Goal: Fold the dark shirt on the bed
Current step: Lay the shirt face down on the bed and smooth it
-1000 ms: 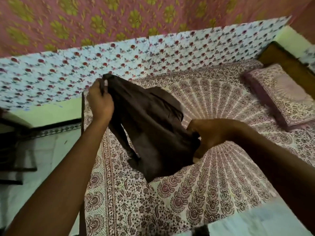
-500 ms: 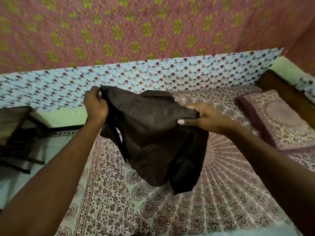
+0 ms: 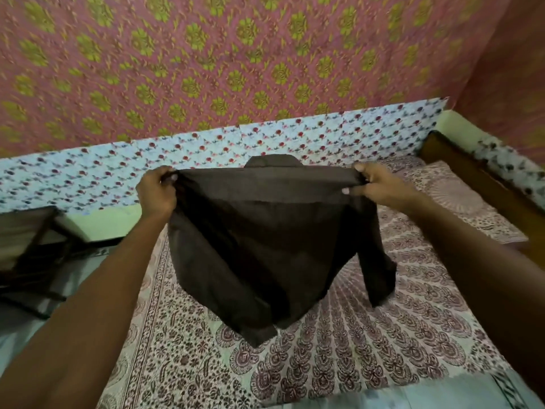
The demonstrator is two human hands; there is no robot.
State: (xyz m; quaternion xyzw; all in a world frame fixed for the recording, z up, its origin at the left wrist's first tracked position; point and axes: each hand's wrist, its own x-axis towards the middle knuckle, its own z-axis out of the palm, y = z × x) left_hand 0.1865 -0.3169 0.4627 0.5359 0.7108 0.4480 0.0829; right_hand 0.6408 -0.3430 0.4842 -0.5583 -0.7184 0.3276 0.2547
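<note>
Dark shirt [image 3: 265, 240]: dark brown plain fabric, collar at top centre of the frame, shoulder line stretched taut and level from left to right; body hangs downward with hem toward lower centre, one sleeve dangling at right. Held in the air above the bed [image 3: 368, 343]. Left hand [image 3: 156, 191] grip pinches the left shoulder; right hand [image 3: 380, 185] grip pinches the right shoulder. Patterned pillow [image 3: 460, 199] at right.
</note>
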